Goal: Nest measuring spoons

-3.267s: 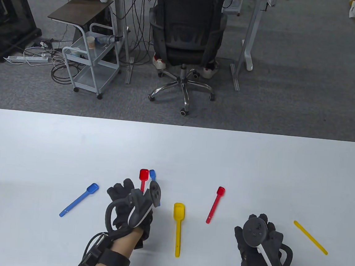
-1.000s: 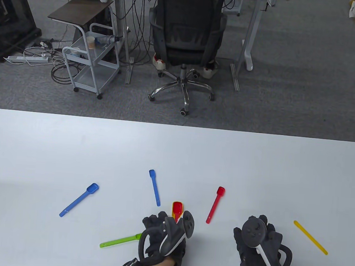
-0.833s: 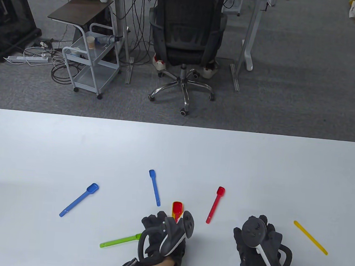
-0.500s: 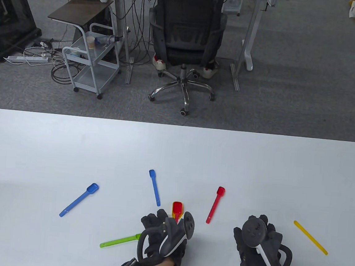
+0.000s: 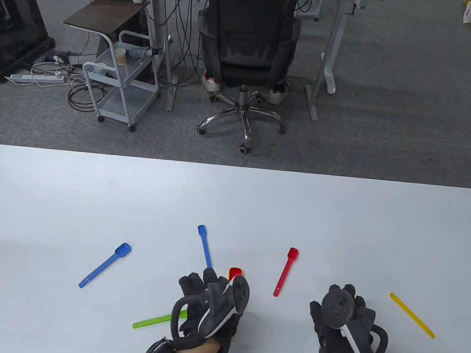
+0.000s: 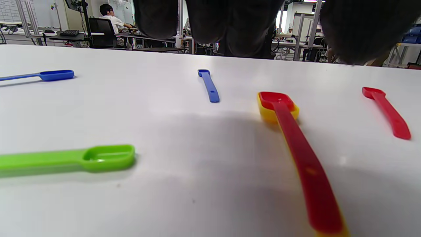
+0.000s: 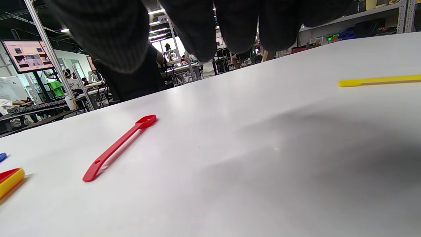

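On the far left of the white table [image 5: 52, 193] lies a big blue spoon [image 5: 104, 265], tilted, with its bowl pointing up and to the right. Next, near the front edge, is a green spoon [image 6: 69, 159]. Its bowl end points toward the left hand [image 5: 207, 306]. A thin blue spoon [image 5: 204, 246] lies farther back, and its handle ends just beside the left hand's fingertips [image 5: 209, 274].

The left hand hovers over the table with nothing in it. From the wrist view its fingers hang loose above the spoons and touch none of them. Under it, a red spoon [image 6: 296, 144] sits inside a yellow spoon [image 6: 268, 113], bowl in bowl, handle on handle. Only the yellow rim peeks out around the red bowl.

A small red spoon [image 5: 285, 271] lies alone between the two hands. The right hand [image 5: 344, 318] rests near the front edge with its fingers curled down, and it holds nothing. To its right lies a long yellow spoon [image 5: 411, 315], slanting, well apart from the others.

Behind the table the floor is grey carpet [image 5: 409, 117]. A black office chair [image 5: 247, 41] on wheels stands in the middle. To the left are a small grey cart [image 5: 120, 84], tangled cables [image 5: 182, 36] and desk legs.
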A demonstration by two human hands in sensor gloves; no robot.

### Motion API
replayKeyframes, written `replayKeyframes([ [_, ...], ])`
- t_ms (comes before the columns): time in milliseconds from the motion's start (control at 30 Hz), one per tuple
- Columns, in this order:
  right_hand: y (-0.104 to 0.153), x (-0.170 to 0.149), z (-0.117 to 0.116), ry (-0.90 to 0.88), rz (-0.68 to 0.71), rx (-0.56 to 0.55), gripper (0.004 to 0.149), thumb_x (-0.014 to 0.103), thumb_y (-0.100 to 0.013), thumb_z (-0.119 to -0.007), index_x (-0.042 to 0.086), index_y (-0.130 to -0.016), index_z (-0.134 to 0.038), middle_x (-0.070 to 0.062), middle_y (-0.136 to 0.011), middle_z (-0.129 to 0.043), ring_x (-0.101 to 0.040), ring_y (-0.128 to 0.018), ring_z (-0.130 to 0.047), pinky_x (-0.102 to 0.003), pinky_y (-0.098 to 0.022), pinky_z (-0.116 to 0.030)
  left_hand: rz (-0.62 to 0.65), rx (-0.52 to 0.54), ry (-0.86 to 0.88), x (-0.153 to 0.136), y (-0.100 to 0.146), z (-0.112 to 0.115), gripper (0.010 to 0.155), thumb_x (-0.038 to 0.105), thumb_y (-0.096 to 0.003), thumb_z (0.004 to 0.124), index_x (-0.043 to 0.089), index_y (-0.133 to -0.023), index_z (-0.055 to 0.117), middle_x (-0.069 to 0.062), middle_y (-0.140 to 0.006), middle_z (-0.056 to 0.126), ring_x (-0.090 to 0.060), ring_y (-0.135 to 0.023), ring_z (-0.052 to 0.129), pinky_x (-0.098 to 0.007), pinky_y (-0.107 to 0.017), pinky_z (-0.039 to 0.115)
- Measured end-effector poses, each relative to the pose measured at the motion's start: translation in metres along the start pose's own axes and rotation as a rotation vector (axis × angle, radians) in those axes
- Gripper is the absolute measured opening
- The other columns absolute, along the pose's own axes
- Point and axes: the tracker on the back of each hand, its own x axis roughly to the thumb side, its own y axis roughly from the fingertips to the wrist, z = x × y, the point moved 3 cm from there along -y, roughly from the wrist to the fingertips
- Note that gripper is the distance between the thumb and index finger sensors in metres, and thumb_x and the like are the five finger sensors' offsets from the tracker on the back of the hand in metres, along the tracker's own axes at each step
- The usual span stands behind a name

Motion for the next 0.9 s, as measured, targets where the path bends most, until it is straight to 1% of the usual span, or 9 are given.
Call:
replayKeyframes([
  [300,0.000,-0.001,0.000,-0.007,0.001,0.000,0.070,0.049,-0.051,-0.075,0.010,-0.108,-0.067,-0.029,-0.119,-0.058,-0.060,-0.100,-0.063,-0.069,-0.068,-0.054,-0.009,0.053,0.002,-0.032,-0.002,-0.025,0.076,0.066,-0.0384,0.087,0.025,-0.102,0.079,-0.008,-0.114,0.075,-0.050,-0.106,0.078,-0.064,-0.080,0.053],
  [600,-0.001,-0.002,0.001,-0.014,0.004,0.003,0.070,0.049,-0.051,-0.075,0.010,-0.108,-0.067,-0.028,-0.119,-0.058,-0.060,-0.100,-0.063,-0.069,-0.068,-0.054,-0.060,0.076,-0.011,-0.072,-0.015,-0.034,0.076,0.065,-0.0381,0.087,0.025,-0.102,0.079,-0.008,-0.114,0.075,-0.048,-0.106,0.079,-0.064,-0.080,0.054],
  [733,-0.001,-0.003,0.002,-0.019,0.003,-0.001,0.070,0.049,-0.051,-0.075,0.010,-0.108,-0.067,-0.029,-0.119,-0.057,-0.060,-0.100,-0.062,-0.069,-0.068,-0.054,-0.091,0.093,-0.032,-0.099,-0.022,-0.034,0.076,0.065,-0.0383,0.087,0.025,-0.102,0.078,-0.008,-0.114,0.075,-0.048,-0.106,0.078,-0.064,-0.080,0.054],
  [900,-0.001,-0.004,0.003,-0.025,0.007,-0.007,0.070,0.049,-0.051,-0.075,0.010,-0.108,-0.067,-0.029,-0.120,-0.056,-0.061,-0.100,-0.061,-0.069,-0.068,-0.053,-0.163,0.095,-0.063,-0.142,-0.034,-0.031,0.075,0.064,-0.0384,0.088,0.025,-0.102,0.078,-0.008,-0.114,0.074,-0.047,-0.106,0.078,-0.064,-0.080,0.054],
])
